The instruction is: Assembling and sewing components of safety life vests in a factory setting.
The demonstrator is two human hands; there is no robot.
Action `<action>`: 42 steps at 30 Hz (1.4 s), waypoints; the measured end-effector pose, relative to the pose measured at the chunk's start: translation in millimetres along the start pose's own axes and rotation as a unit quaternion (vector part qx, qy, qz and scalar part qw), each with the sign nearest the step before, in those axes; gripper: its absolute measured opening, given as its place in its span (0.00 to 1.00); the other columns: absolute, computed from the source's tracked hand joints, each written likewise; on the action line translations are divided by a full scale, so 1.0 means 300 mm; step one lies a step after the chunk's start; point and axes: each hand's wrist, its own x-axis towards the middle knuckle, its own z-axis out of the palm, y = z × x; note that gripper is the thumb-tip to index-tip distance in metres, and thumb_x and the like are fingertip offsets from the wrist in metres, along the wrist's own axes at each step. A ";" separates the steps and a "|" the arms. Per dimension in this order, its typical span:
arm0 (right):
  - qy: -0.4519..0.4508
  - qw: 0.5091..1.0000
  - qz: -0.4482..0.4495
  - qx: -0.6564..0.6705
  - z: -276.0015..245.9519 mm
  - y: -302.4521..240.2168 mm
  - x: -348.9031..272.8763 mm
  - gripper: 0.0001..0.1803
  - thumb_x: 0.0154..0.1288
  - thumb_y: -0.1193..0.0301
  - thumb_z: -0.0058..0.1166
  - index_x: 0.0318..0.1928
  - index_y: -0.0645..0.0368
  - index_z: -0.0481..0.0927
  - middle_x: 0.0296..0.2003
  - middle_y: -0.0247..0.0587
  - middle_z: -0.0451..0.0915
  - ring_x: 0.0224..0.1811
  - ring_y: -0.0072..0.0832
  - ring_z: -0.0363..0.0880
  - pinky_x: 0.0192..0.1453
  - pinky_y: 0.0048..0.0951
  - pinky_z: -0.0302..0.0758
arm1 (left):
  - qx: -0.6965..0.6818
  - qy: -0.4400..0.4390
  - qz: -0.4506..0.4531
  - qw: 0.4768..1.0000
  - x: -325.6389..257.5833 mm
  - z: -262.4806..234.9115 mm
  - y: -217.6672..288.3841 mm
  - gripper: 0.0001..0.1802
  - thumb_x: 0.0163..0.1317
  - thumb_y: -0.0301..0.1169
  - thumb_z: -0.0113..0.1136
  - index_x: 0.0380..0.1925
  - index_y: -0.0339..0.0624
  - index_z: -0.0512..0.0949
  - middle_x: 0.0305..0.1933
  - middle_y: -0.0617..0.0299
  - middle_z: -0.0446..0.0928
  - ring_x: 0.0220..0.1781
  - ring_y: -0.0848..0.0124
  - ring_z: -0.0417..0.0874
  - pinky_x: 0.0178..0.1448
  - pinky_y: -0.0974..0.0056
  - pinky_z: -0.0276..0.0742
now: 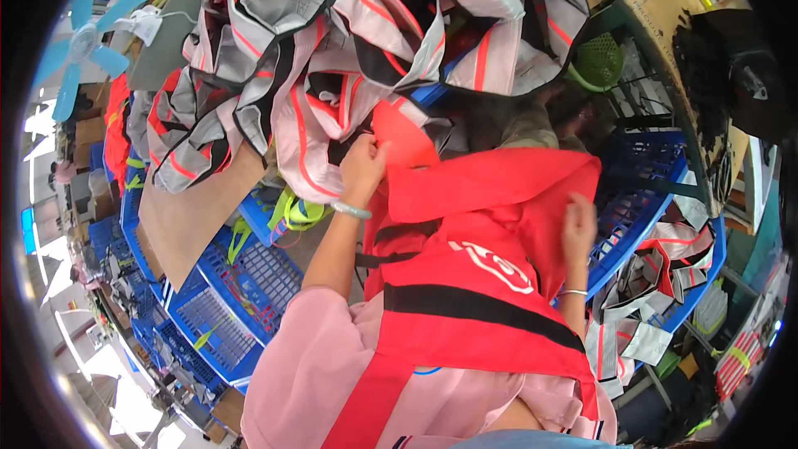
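We have the left hand (363, 168) pinching the near edge of a red fabric flap (405, 135), which sits up front, against the pile of silver-grey trimmed fabric pieces (382, 17). Right hand (578, 229) is at the right side of the red apron (474, 237) with the black band; blurred, so we can't tell if it grips. Pale green bangle (352, 210) on our left wrist. Blue plastic crate (638, 237) just beyond the right hand, green basket (597, 62) farther up.
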 end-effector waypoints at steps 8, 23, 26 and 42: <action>-0.025 0.995 -0.055 -0.079 0.096 0.007 -0.008 0.07 0.60 0.72 0.53 0.37 0.57 0.83 0.36 0.42 0.81 0.48 0.39 0.77 0.58 0.39 0.65 | -0.125 0.310 0.278 0.900 0.417 -0.278 0.297 0.32 0.59 0.39 0.64 0.60 0.35 0.68 0.55 0.44 0.71 0.58 0.51 0.72 0.61 0.57 0.68; -0.028 0.999 -0.016 -0.017 0.091 -0.008 0.063 0.08 0.62 0.70 0.53 0.37 0.57 0.83 0.36 0.42 0.82 0.44 0.36 0.79 0.54 0.37 0.68 | -0.255 0.280 0.223 0.898 0.202 -0.574 0.575 0.14 0.65 0.25 0.54 0.47 0.26 0.77 0.51 0.45 0.78 0.49 0.63 0.80 0.56 0.61 0.73; -0.025 0.989 0.077 0.126 0.078 -0.074 0.097 0.10 0.64 0.71 0.51 0.43 0.60 0.81 0.40 0.44 0.82 0.45 0.35 0.80 0.55 0.36 0.70 | -0.183 0.303 0.343 0.870 0.059 -0.573 0.655 0.16 0.62 0.20 0.52 0.51 0.25 0.75 0.53 0.46 0.78 0.54 0.59 0.80 0.60 0.60 0.72; -0.055 0.911 -0.042 0.408 -0.227 -0.524 0.104 0.37 0.50 0.63 0.70 0.58 0.64 0.68 0.41 0.37 0.78 0.44 0.25 0.76 0.46 0.28 0.72 | -0.159 -0.030 0.693 0.702 -0.238 -0.165 1.069 0.35 0.44 0.29 0.60 0.58 0.36 0.72 0.22 0.66 0.58 0.20 0.72 0.67 0.20 0.68 0.65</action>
